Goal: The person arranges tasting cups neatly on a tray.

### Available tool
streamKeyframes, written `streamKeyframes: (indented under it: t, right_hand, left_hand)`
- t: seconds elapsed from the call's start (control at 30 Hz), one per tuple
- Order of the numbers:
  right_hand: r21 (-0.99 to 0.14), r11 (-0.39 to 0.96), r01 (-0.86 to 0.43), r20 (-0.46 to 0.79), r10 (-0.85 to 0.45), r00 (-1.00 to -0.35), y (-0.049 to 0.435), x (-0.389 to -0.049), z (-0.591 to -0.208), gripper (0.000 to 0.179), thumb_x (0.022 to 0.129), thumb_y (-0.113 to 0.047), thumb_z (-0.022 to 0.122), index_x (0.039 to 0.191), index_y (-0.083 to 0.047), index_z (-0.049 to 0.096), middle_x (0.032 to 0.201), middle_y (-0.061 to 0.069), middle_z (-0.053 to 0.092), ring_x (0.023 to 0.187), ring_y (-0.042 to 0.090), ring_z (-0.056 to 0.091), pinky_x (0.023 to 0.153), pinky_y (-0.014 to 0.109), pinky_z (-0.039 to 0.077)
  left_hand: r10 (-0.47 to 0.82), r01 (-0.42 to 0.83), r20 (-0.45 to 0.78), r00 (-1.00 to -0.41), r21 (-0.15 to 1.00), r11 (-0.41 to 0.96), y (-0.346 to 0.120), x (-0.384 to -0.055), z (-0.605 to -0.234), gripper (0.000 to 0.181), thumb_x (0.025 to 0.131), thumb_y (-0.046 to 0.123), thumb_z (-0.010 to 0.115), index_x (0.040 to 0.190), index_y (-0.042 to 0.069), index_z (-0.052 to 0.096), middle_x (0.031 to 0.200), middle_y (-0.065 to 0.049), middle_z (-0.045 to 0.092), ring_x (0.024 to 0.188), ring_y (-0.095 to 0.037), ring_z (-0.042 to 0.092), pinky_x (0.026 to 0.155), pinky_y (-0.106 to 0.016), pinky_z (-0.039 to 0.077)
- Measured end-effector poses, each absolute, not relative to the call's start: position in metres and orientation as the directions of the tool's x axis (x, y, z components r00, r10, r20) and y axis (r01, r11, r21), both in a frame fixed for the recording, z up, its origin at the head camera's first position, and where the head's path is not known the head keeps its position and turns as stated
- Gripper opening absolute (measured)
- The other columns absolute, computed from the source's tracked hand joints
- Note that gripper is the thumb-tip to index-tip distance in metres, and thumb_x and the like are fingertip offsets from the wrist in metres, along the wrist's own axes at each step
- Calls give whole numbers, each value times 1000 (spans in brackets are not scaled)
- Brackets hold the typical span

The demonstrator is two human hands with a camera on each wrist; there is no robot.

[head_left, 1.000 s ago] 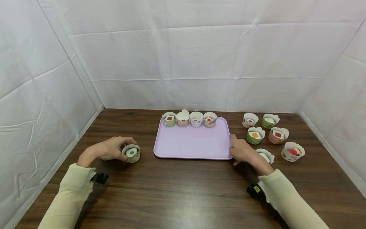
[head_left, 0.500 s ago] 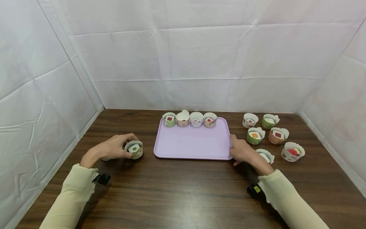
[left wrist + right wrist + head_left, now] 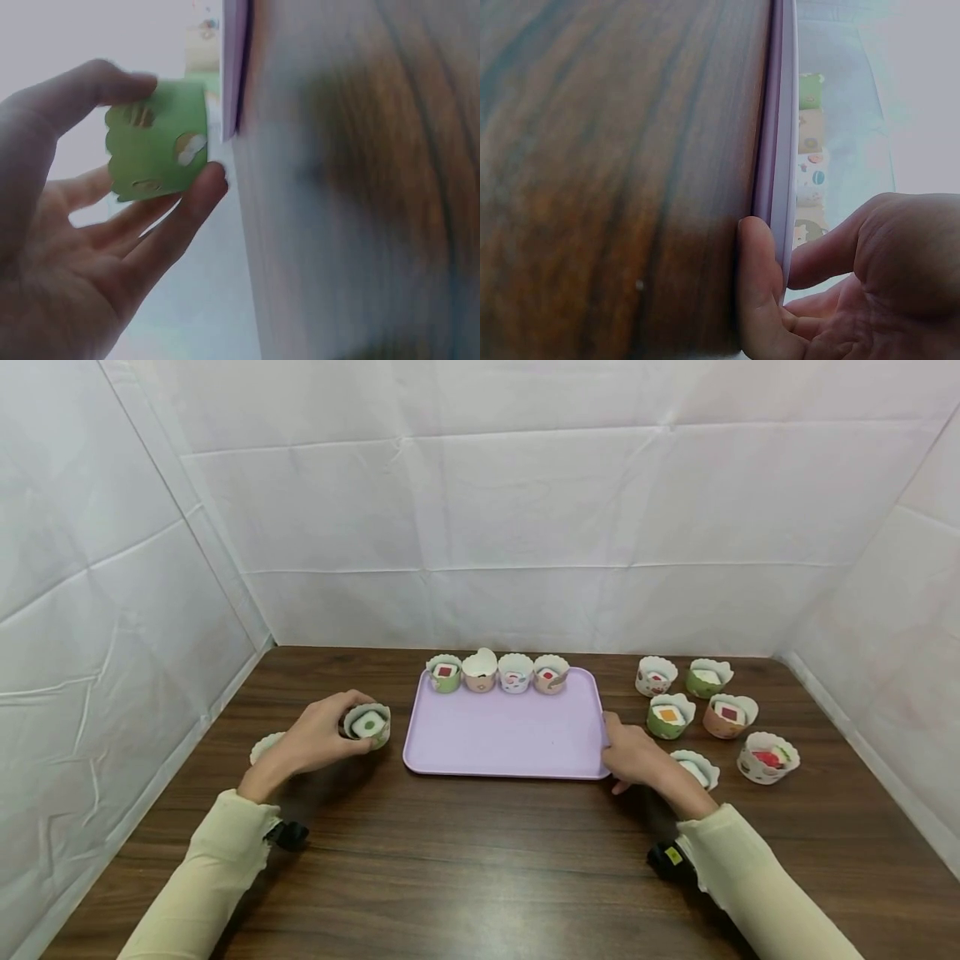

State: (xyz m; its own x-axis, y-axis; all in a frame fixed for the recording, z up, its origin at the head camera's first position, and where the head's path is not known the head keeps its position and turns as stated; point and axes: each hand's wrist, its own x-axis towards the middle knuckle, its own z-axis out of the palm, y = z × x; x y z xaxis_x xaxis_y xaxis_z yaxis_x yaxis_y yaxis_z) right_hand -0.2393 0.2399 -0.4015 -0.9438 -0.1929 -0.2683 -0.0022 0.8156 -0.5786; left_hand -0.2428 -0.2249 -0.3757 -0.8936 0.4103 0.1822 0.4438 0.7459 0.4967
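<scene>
In the head view my left hand (image 3: 326,735) holds a green paper baking cup (image 3: 378,735) left of the lilac tray (image 3: 502,739). Inside the cup is a white piece with a green dot. Seen from the left wrist, thumb and fingers pinch the cup's green wall (image 3: 161,142), held above the wooden table with its scalloped rim toward the palm. At the tray's front right corner, my right hand (image 3: 637,756) grips the edge. In the right wrist view the thumb and fingers lie on either side of the tray's rim (image 3: 780,150).
A row of several paper cups (image 3: 516,677) stands along the tray's back edge. More filled cups (image 3: 727,718) stand on the table to the right, one partly behind the right hand. Another white cup (image 3: 265,745) sits behind the left wrist. White cloth walls (image 3: 525,510) enclose the table (image 3: 450,860).
My left hand has lifted the green baking cup and carried it right and away from me, toward the tray, uncovering the white cup behind. The right hand and tray have stayed still.
</scene>
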Motion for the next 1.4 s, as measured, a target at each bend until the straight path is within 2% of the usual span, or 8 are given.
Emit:
streamKeyframes:
  t: [0.37, 0.57, 0.67, 0.8, 0.97, 1.17, 1.4]
  right_hand:
    - [-586, 810, -2, -272, -199, -942, 241, -239, -401, 68, 98, 0, 36, 159, 12, 10, 143, 46, 41, 59, 22, 65, 50, 34, 63]
    - [-589, 808, 5, -274, -194, -942, 240, -239, -402, 68, 98, 0, 36, 159, 12, 9, 142, 47, 41, 61, 23, 64, 50, 34, 63]
    - [-589, 808, 5, -274, -194, -942, 240, -239, -403, 68, 98, 0, 36, 159, 12, 9, 141, 48, 41, 60, 23, 64, 50, 34, 63]
    - [-592, 806, 6, -277, -196, -941, 239, -239, -402, 68, 98, 0, 36, 159, 12, 9, 141, 48, 41, 59, 22, 65, 50, 34, 63]
    - [-597, 802, 5, -271, -196, -942, 240, -239, -401, 68, 98, 0, 37, 159, 12, 9, 141, 47, 41, 61, 23, 64, 50, 34, 63]
    - [-597, 802, 6, -270, -194, -943, 241, -238, -401, 68, 98, 0, 36, 159, 11, 10, 142, 47, 41, 61, 23, 64, 50, 34, 63]
    - [-602, 799, 0, -263, -198, -944, 242, -239, -402, 69, 96, 0, 36, 159, 11, 11, 145, 46, 41, 62, 23, 64, 50, 34, 63]
  left_hand:
    - [312, 380, 218, -925, 573, 726, -200, -250, -381, 58, 90, 34, 80, 139, 10, 60, 128, -13, 67, 107, -28, 64, 87, -41, 55]
    - [306, 369, 210, -929, 595, 714, -185, -260, -381, 62, 90, 37, 80, 142, 10, 58, 139, -14, 63, 124, -32, 61, 100, -51, 54]
    - [298, 368, 219, -929, 614, 698, -178, -266, -380, 62, 90, 36, 80, 141, 10, 58, 140, -13, 63, 126, -32, 60, 103, -52, 53]
    - [282, 363, 230, -931, 636, 681, -168, -274, -381, 61, 90, 34, 80, 141, 10, 57, 136, -12, 65, 119, -30, 62, 97, -48, 54]
    - [247, 335, 227, -942, 666, 666, -153, -284, -383, 64, 88, 33, 81, 140, 9, 54, 133, -16, 65, 111, -32, 63, 91, -45, 54]
    - [206, 309, 231, -951, 669, 676, -138, -293, -388, 59, 86, 31, 84, 133, 6, 57, 135, -20, 65, 113, -34, 62, 91, -45, 51]
    - [221, 293, 194, -956, 663, 689, -131, -297, -391, 57, 86, 26, 84, 131, 4, 58, 134, -19, 66, 113, -32, 62, 95, -45, 52]
